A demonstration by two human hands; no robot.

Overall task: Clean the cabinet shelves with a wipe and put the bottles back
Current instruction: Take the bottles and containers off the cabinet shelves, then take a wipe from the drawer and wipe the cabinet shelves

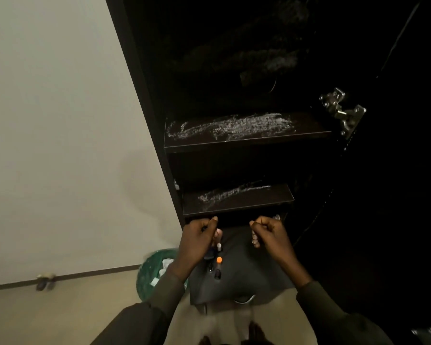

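Landmark for this report: the dark stool standing at the foot of the open cabinet.

The bottles are sitting in a tight cluster on the stool's top, toward its left edge. One is showing an orange cap, another a pale cap. They appear to be standing upright, long axes pointing up toward the camera, though the dim light is leaving this uncertain.

The left hand is hovering directly above the cluster, overlapping it in view, fingers curled into a fist. Whether it is pinching a bottle neck beneath the palm cannot be told. The right hand is hovering over the stool's middle, to the right of the bottles and apart from them, fingers likewise curled; nothing is visible in its grasp. The left hand is clearly the nearer to the bottles.

Beyond the stool's far edge, the lower shelf and, above it, the upper shelf are both carrying whitish streaks, judged to be wiping residue or dust. No bottle is standing on either. A return move would be running up and away from the stool.

Left of the stool, a green bin is holding crumpled white material, possibly used wipes.

No brand, label or writing is legible anywhere.
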